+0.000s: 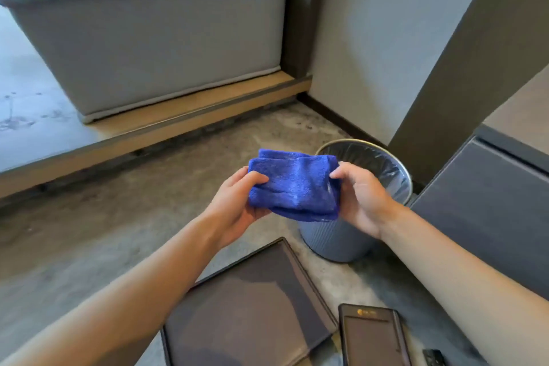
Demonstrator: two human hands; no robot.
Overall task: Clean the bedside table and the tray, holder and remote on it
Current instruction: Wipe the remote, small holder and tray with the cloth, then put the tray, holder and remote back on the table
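I can read no text or number here. Below the right hand [361, 202], the dark holder [372, 336] carries a small gold mark near its top edge, but it is too blurred for me to tell any letters.

Bare forearms [133, 291], left hand [234, 202], right hand [361, 199]
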